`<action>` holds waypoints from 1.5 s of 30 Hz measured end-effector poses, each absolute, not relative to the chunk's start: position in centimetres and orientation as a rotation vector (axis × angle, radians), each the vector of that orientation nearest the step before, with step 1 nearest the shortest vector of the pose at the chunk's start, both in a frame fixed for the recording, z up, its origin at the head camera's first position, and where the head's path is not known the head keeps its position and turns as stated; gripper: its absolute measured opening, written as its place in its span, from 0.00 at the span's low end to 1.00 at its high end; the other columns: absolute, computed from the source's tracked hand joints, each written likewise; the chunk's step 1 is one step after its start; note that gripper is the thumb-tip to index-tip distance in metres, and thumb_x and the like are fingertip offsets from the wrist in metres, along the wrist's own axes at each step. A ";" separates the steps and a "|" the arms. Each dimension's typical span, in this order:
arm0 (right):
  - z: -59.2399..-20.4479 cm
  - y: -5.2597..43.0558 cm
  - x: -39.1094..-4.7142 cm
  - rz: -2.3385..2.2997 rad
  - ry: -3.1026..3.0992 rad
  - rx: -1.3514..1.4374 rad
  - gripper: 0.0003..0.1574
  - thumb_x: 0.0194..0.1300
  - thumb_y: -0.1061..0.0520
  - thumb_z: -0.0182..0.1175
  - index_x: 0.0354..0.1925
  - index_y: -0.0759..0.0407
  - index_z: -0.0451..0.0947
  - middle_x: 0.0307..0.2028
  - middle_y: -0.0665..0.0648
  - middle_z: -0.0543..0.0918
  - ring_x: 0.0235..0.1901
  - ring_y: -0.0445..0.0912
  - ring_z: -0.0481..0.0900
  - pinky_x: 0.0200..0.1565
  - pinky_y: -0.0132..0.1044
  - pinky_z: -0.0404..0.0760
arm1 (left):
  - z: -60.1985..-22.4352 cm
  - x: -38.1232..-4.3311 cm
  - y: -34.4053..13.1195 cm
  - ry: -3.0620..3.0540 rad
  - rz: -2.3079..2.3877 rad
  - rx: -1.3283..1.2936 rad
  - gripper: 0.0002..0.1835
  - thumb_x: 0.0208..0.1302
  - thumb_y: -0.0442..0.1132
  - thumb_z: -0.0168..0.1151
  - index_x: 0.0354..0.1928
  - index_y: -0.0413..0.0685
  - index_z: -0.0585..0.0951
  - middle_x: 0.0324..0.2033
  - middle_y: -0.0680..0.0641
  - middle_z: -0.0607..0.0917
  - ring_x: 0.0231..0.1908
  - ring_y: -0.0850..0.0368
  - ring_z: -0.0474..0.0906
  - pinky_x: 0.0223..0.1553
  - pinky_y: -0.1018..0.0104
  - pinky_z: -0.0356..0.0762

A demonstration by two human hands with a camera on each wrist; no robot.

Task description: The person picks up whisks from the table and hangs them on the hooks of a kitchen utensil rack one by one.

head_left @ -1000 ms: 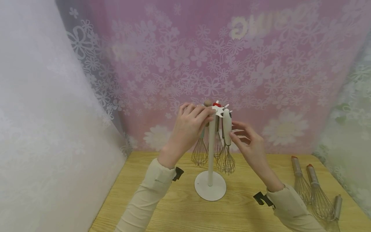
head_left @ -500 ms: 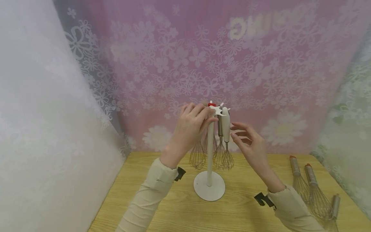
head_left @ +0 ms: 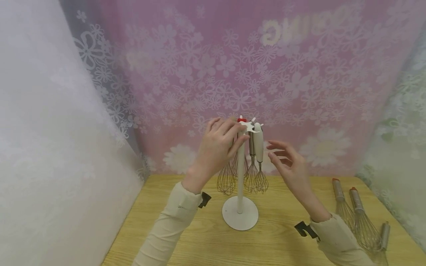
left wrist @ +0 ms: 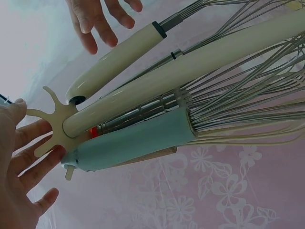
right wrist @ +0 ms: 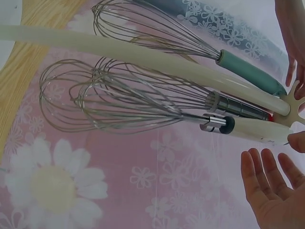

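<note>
A white stand (head_left: 240,184) on a round base has a star-shaped hook top (head_left: 249,127) with several whisks hanging from it. My left hand (head_left: 217,140) holds the hook top, thumb and fingers about its prongs. A cream-handled whisk (head_left: 258,143) hangs on the right side. My right hand (head_left: 290,165) is beside this whisk, fingers spread and slightly bent, with a gap between. The left wrist view shows a teal-handled whisk (left wrist: 133,143) hanging near my left fingers. Behind the pole is a steel-handled whisk (right wrist: 238,107); a red handle end (head_left: 242,120) shows at the back.
Several steel whisks lie on the right of the wooden table (head_left: 159,229), among them a red-tipped whisk (head_left: 357,199). A flowered pink backdrop (head_left: 206,81) stands behind, with a white panel (head_left: 50,147) on the left.
The hook top has turned, carrying the red handle end and hanging whisks leftward round the pole; a steel handle now shows beside the cream one. My right hand has come off the cream-handled whisk.
</note>
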State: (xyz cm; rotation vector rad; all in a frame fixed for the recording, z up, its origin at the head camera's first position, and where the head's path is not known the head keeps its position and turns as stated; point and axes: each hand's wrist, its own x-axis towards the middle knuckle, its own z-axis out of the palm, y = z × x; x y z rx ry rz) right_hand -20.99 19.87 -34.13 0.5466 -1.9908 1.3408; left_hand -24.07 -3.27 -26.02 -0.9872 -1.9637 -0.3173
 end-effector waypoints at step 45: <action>-39.5 31.9 -25.1 1.159 -2.128 0.197 0.25 0.75 0.60 0.59 0.67 0.63 0.73 0.50 0.50 0.81 0.40 0.24 0.75 0.38 0.14 0.75 | -26.0 -23.8 -3.6 -1.977 -0.320 -1.001 0.13 0.77 0.47 0.57 0.52 0.51 0.85 0.47 0.51 0.85 0.47 0.55 0.82 0.70 0.48 0.63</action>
